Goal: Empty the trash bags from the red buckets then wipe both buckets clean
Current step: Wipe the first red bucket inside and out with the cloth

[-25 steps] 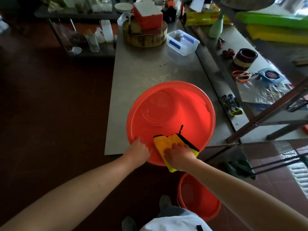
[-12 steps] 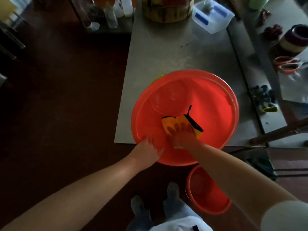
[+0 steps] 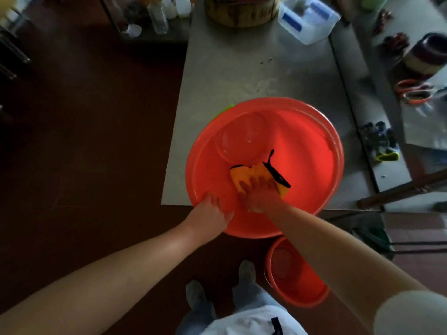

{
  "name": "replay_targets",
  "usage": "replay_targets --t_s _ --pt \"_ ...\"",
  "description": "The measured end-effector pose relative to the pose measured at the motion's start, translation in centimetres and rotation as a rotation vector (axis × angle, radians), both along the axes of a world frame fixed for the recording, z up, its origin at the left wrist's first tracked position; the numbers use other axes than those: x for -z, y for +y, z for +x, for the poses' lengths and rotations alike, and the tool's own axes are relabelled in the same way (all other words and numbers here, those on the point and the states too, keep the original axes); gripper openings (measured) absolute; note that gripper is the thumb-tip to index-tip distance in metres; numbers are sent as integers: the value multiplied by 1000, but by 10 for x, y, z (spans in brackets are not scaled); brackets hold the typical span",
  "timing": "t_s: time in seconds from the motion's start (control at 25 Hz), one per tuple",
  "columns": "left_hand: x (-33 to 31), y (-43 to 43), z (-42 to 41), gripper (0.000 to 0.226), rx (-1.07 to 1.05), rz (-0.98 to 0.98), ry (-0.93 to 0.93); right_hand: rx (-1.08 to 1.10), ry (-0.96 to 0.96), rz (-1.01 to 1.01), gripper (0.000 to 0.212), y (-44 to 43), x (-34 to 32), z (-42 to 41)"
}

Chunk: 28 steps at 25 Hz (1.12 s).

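A large red bucket (image 3: 312, 151) stands at the near edge of a steel table (image 3: 232, 68), hanging partly over it. My left hand (image 3: 212, 211) grips the bucket's near rim. Inside the bucket my right hand (image 3: 260, 192) presses a yellow cloth with black trim (image 3: 251, 172) flat against the near inner wall, fingers spread straight over it. A second, smaller red bucket (image 3: 295, 272) stands on the floor below, partly hidden by my right forearm.
A wooden block (image 3: 242, 13) and a clear plastic box (image 3: 309, 20) stand at the table's far end. A second steel table on the right carries orange scissors (image 3: 413, 90), a dark jar (image 3: 428, 54) and small items. My shoes (image 3: 246, 272) are by the floor bucket.
My right hand has slid the cloth from the bucket's near rim down onto its inner wall. The view has tilted downward. My left hand keeps its hold on the rim.
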<state>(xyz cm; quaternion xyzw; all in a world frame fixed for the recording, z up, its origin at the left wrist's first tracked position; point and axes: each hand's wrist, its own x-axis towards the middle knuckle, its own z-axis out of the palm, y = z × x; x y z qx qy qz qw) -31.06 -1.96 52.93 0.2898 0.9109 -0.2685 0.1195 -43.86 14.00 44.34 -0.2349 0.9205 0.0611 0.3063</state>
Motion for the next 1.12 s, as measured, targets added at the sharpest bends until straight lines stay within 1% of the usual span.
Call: replay_targets --t_s 0.04,0.24,0.48,0.64,0.76,0.92,1.08,1.12 --pt "-4 1 1 45 15 -7 9 12 10 -1 60 4 -6 13" --pt "-24 0 0 29 92 -94 -17 101 -71 18 61 18 -29 68" --pt "-24 -20 0 29 119 -46 7 105 -46 21 61 18 -40 101" --pt "-9 -27 3 32 127 -14 17 94 -89 36 61 5 -33 82" --pt "8 -32 7 35 109 26 23 86 -34 -11 60 -4 -13 58" --pt "24 -29 11 52 48 62 2 64 -31 -5 59 -15 14 13" --pt "23 -18 10 52 -3 98 26 -15 102 -24 58 -17 28 -24" --pt "21 -16 9 52 -24 99 22 -20 109 -35 59 -17 30 -28"
